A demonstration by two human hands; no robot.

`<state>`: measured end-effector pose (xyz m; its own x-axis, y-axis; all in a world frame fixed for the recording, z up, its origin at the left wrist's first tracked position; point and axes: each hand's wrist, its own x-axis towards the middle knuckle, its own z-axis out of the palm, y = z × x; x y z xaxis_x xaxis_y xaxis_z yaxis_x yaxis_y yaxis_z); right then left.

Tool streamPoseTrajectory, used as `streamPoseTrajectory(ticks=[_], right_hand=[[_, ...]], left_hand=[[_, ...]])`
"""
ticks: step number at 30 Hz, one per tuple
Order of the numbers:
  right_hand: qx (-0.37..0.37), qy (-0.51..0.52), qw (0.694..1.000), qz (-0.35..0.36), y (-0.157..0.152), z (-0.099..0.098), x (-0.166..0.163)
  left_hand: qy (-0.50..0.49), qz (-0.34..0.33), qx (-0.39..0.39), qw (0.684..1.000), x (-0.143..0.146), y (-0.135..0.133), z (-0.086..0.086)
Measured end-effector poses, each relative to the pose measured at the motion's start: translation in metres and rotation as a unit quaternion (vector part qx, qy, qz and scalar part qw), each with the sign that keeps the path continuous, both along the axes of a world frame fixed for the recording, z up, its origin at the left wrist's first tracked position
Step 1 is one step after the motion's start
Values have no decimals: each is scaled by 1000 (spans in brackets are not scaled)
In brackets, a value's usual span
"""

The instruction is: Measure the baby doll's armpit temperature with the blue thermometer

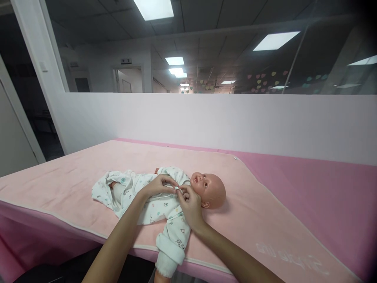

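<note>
A baby doll lies on its back with its head to the right. It is dressed in a white printed romper. At the chest, just below the neck, my left hand pinches the romper's front edge between thumb and fingers. My right hand meets it there, fingers curled and closed on the same small white bit of cloth. Whether a snap or a tie sits between the fingertips is too small to tell. One sleeve, its cuff folded back, stretches toward me over the table edge.
A pale pink mat with a light border lies under the doll. Darker pink cloth covers the table around it. Behind stands a white low wall with a glass pane above. A doorway opens at the left.
</note>
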<state>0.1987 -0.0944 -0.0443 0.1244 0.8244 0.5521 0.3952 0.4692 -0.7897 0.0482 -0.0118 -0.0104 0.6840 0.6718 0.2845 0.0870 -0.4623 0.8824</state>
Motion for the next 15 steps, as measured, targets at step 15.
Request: streamPoseTrajectory(ticks=[15], right_hand=[[27,-36,999,-25,-1,1,1]], left_hand=[[10,147,73,986,6,-27,-2]])
